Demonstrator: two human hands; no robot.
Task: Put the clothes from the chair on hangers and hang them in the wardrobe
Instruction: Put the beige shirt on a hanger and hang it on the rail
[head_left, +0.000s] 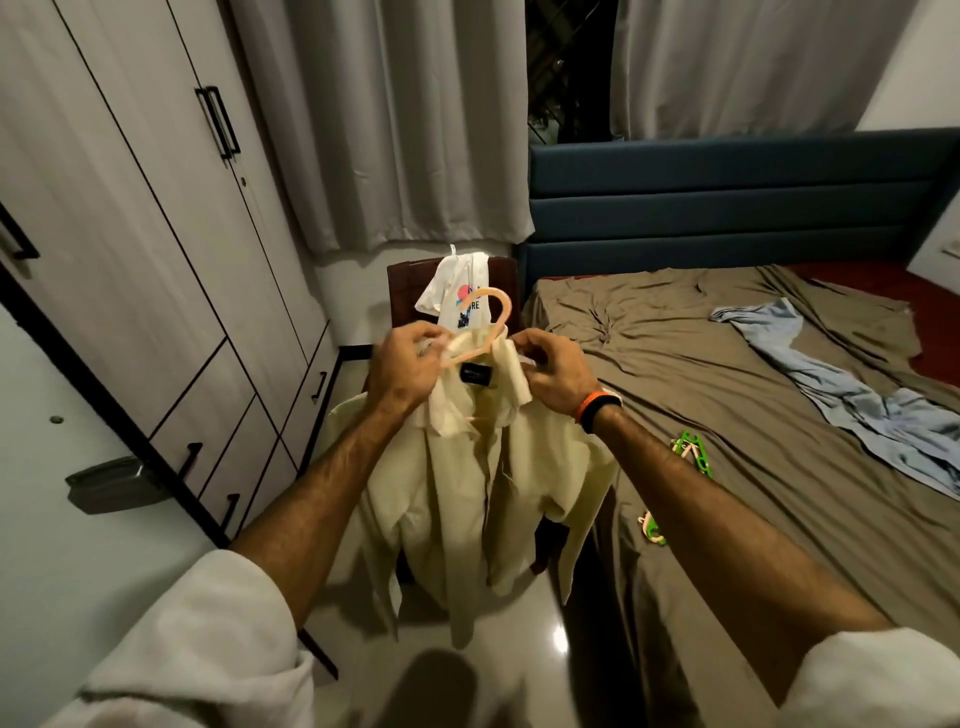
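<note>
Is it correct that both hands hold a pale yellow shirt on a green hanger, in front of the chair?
Not quite: the hanger is peach-coloured, not green, as the head view shows. Both the left hand and the right hand do hold the pale yellow shirt before the chair.

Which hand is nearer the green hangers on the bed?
The right hand: it grips the shirt collar on the side facing the green hangers. The left hand holds the collar's other side, farther away.

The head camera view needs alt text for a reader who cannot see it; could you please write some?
Both hands, left hand and right hand, grip the collar of a pale yellow shirt on a peach hanger, held up before a chair carrying a white printed T-shirt. The wardrobe stands closed at left; green hangers lie on the bed.
</note>
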